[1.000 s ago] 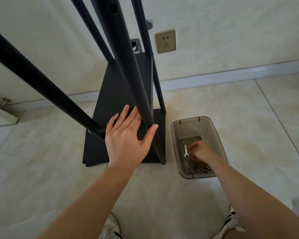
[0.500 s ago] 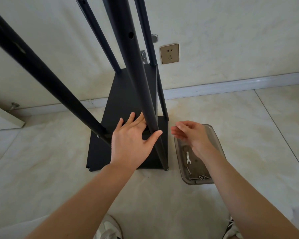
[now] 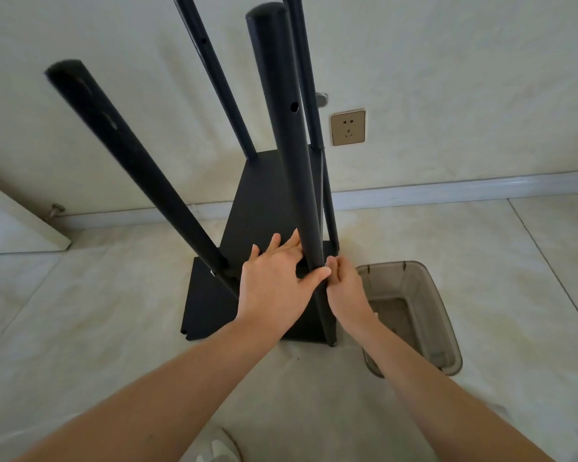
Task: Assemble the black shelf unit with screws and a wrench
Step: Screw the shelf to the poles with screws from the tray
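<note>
Four black tubular legs rise from the black shelf unit (image 3: 264, 208), which stands on the tiled floor (image 3: 80, 311) close to the wall, just below and left of a brass-coloured wall socket (image 3: 347, 127). The near right leg (image 3: 291, 145) is the landmark: the left hand (image 3: 276, 288) lies on the shelf panel to its left, fingers straight, its thumb wrapped across the front of the tube. The right hand (image 3: 344, 288) touches the same leg from the right, fingers curled in a pinch against it; whether it holds a screw cannot be told. A clear brown plastic bin (image 3: 431, 321) sits on the floor right of that leg.
</note>
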